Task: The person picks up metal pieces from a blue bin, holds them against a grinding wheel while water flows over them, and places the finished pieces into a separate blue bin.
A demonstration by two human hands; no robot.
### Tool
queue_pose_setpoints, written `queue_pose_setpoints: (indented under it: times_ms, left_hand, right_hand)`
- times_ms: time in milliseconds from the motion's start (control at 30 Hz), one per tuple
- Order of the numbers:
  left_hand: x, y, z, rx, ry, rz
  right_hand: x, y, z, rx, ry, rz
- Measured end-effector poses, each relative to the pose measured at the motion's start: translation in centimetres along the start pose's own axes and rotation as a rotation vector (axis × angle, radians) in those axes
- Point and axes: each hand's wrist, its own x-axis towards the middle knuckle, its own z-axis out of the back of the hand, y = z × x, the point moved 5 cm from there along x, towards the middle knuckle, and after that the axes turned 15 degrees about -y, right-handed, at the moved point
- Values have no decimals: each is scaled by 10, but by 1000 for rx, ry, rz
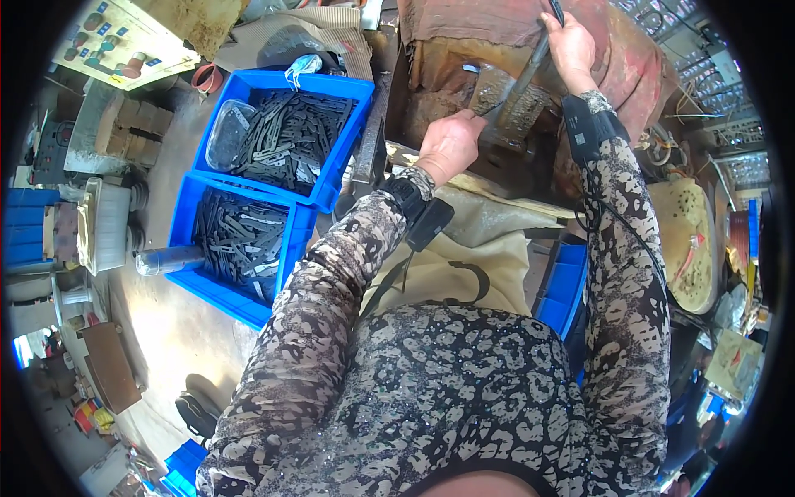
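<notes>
In the upper middle stands a wet, rust-brown machine trough (422, 95) with a grey, speckled metal block (497, 87) inside. My left hand (451, 145) is closed at the trough's near side, its fingertips pinched beside the block; what they hold is too small to make out. Higher and to the right, my right hand (573, 50) is closed around the upper part of a dark bar (526, 81). The bar slants down and left to the block. A reddish-brown stained cloth (629, 74) hangs over the machine behind my right hand.
Left of the machine, two blue bins (356, 137) hold many dark metal strips (290, 137); a clear plastic tub (230, 132) lies in the far one. A beige cloth (472, 265) covers the front edge before me. A control box (124, 41) with knobs stands far left.
</notes>
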Motion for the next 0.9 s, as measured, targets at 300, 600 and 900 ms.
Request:
queue_pose_setpoints:
  times_ms: [300, 600, 900]
  left_hand:
    - [-4, 9, -2, 28, 24, 11]
    - [-1, 12, -1, 93, 34, 33]
    - [-1, 31, -3, 47, -177, 117]
  right_hand:
    - [-1, -10, -22, -50, 112, -72]
    - [1, 4, -18, -50, 156, -154]
    - [-70, 15, 48, 333, 90, -185]
